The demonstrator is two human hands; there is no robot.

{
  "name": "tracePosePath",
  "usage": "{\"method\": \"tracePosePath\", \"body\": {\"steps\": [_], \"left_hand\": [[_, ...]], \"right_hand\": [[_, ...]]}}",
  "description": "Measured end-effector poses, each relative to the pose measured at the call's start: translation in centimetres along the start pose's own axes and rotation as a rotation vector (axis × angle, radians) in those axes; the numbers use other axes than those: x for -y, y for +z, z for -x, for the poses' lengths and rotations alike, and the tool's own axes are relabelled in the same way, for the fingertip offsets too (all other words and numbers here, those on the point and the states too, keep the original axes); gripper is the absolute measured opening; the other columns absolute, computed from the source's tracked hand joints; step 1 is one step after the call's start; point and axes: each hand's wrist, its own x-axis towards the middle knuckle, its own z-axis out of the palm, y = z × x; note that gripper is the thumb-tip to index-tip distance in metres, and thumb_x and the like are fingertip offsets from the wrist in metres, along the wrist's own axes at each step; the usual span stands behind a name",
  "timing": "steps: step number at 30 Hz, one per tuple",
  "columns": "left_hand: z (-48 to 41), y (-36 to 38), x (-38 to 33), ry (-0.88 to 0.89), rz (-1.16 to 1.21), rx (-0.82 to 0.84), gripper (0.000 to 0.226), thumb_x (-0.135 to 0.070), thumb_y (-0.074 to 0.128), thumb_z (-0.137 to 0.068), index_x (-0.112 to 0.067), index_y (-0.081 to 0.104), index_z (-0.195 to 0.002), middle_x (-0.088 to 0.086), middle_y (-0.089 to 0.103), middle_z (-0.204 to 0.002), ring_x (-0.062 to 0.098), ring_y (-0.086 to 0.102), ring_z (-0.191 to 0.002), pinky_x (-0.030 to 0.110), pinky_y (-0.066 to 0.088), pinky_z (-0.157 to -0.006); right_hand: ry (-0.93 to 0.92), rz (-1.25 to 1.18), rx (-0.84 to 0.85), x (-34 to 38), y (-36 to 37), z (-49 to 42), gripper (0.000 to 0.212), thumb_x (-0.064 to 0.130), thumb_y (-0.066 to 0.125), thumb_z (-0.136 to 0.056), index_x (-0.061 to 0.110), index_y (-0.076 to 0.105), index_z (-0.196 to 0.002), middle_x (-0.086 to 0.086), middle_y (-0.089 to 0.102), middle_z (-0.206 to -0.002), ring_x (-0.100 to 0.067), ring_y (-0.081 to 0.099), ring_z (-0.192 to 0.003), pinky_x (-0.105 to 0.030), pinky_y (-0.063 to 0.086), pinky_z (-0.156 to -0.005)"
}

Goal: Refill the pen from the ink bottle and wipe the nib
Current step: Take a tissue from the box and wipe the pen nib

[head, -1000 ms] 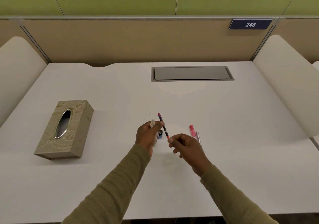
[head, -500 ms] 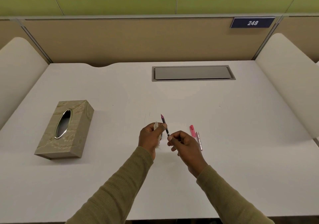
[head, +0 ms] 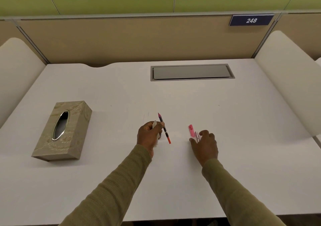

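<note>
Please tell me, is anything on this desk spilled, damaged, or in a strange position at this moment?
No spill or damage shows. The white desk looks clean and the tissue box sits flat. One thing stands out: the left hand holds the pen without its casing, and the pink pen parts lie by the right hand. No ink bottle shows.

White table, tissue box at left, pink pen parts near centre

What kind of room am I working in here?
Most likely a numbered study carrel or office cubicle: a white desk with partition walls, a seat plate reading 248, and a cable hatch.
</note>
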Motion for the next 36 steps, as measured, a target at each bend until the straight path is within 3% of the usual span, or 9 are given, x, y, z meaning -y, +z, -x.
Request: {"method": "tracePosePath", "body": {"steps": [5, 9, 13, 17, 23, 27, 31, 33, 36], "left_hand": [[-0.1, -0.1, -0.1, 0.003, -0.006, 0.001, 0.013, -0.019, 0.071, -0.086, -0.011, 0.069, -0.077, 0.006, 0.061, -0.07, 0.014, 0.043, -0.052, 0.022, 0.039, -0.048], [-0.1, -0.1, -0.2, 0.009, -0.002, 0.013, 0.013, -0.019, 0.071, -0.087, -0.01, 0.07, -0.078, 0.005, 0.062, -0.069, 0.015, 0.044, -0.054, 0.023, 0.039, -0.047], [-0.3, 0.0, -0.1, -0.002, 0.043, 0.011, 0.01, -0.02, 0.072, -0.085, -0.011, 0.072, -0.08, 0.005, 0.066, -0.071, 0.016, 0.044, -0.054, 0.028, 0.041, -0.054], [-0.1, 0.4, -0.6, 0.003, 0.088, 0.03, 0.009, -0.02, 0.072, -0.085, -0.012, 0.074, -0.081, 0.004, 0.068, -0.073, 0.017, 0.043, -0.055, 0.038, 0.043, -0.064], [0.2, 0.1, -1.5, 0.053, 0.062, 0.002, 0.012, -0.02, 0.07, -0.088, -0.009, 0.074, -0.087, 0.004, 0.07, -0.077, 0.014, 0.044, -0.055, 0.022, 0.041, -0.046], [0.4, -0.5, -1.8, 0.084, 0.028, 0.003, 0.012, -0.022, 0.069, -0.088, -0.011, 0.074, -0.088, 0.005, 0.072, -0.082, 0.018, 0.052, -0.069, 0.027, 0.047, -0.058], [0.6, -1.1, -2.3, 0.128, -0.013, 0.035, 0.016, -0.023, 0.069, -0.088, -0.008, 0.074, -0.093, 0.004, 0.067, -0.078, 0.019, 0.05, -0.07, 0.028, 0.048, -0.06], [0.5, -1.5, -2.7, 0.169, -0.048, 0.044, 0.016, -0.023, 0.069, -0.089, -0.008, 0.074, -0.093, 0.002, 0.063, -0.076, 0.017, 0.05, -0.068, 0.022, 0.047, -0.054], [0.2, -2.1, -3.4, 0.235, -0.107, 0.076, 0.011, -0.022, 0.071, -0.087, -0.012, 0.074, -0.09, -0.01, 0.064, -0.069, 0.008, 0.053, -0.064, 0.021, 0.046, -0.057]], "right_hand": [[-0.011, 0.087, 0.0, -1.3, 0.3, -0.8, 0.022, 0.023, 0.064, -0.093, 0.009, 0.061, -0.11, -0.013, 0.061, -0.109, -0.035, 0.061, -0.099, -0.04, 0.049, -0.081], [0.014, 0.038, -0.014, -2.3, -0.5, 0.0, 0.013, 0.023, 0.058, -0.094, 0.015, 0.065, -0.102, -0.006, 0.063, -0.101, -0.028, 0.061, -0.089, -0.037, 0.048, -0.076], [-0.146, -0.13, 0.018, -2.6, -1.0, 2.0, 0.006, 0.021, 0.064, -0.093, 0.023, 0.067, -0.097, 0.001, 0.066, -0.095, -0.016, 0.064, -0.079, -0.033, 0.052, -0.073], [-0.295, -0.291, 0.172, -0.8, -1.5, 4.7, 0.009, 0.019, 0.066, -0.094, 0.027, 0.069, -0.097, 0.01, 0.07, -0.095, -0.007, 0.066, -0.08, -0.013, 0.05, -0.067], [-0.271, -0.488, 0.299, 1.7, -1.5, 7.0, 0.008, 0.024, 0.067, -0.093, 0.032, 0.068, -0.095, 0.008, 0.07, -0.091, -0.017, 0.07, -0.079, -0.035, 0.062, -0.069], [-0.254, -0.543, 0.337, 2.8, -1.4, 7.5, 0.007, 0.022, 0.067, -0.093, 0.029, 0.069, -0.094, 0.006, 0.069, -0.089, -0.021, 0.07, -0.08, -0.036, 0.063, -0.07], [-0.229, -0.577, 0.348, 3.6, -1.4, 7.8, 0.008, 0.02, 0.067, -0.093, 0.028, 0.07, -0.095, 0.005, 0.071, -0.088, -0.018, 0.071, -0.08, -0.032, 0.063, -0.072], [-0.226, -0.597, 0.352, 4.0, -1.3, 7.9, 0.009, 0.018, 0.067, -0.094, 0.027, 0.07, -0.095, 0.004, 0.071, -0.089, -0.016, 0.072, -0.08, -0.029, 0.062, -0.071], [-0.227, -0.629, 0.359, 4.7, -1.2, 8.1, 0.009, 0.016, 0.066, -0.095, 0.024, 0.07, -0.097, 0.003, 0.072, -0.091, -0.015, 0.073, -0.08, -0.024, 0.059, -0.068]]}}
